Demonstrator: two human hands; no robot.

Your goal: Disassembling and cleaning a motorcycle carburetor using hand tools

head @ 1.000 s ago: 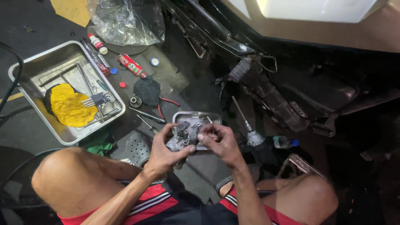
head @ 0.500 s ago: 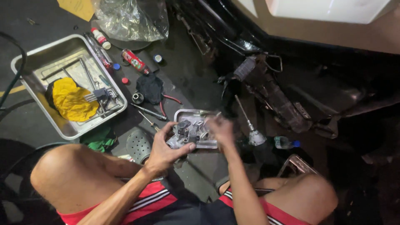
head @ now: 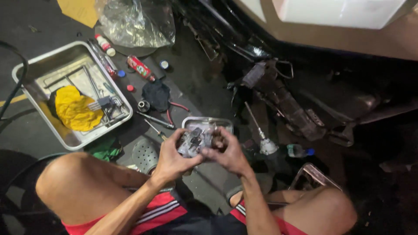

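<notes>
Hands at work: my left hand (head: pixel 174 159) and right hand (head: pixel 226 154) both clamp a small dark metal part (head: pixel 196 141) above the near small tray (head: pixel 207 123), tools in the big tray (head: pixel 39 65) far left, reassembly seemingly unfinished.

Large metal tray (head: pixel 30 65) on the dark floor (head: pixel 26 130), upper left, with a yellow cloth (head: pixel 74 109) and several slim tools inside. Just beside its right rim, a red can (head: pixel 138 66) lying flat, a black rag (head: pixel 156 95), a screwdriver (head: pixel 156 119). Clear plastic bag (head: pixel 137 21) crumpled above. Green cloth (head: pixel 104 150) below the tray.
</notes>
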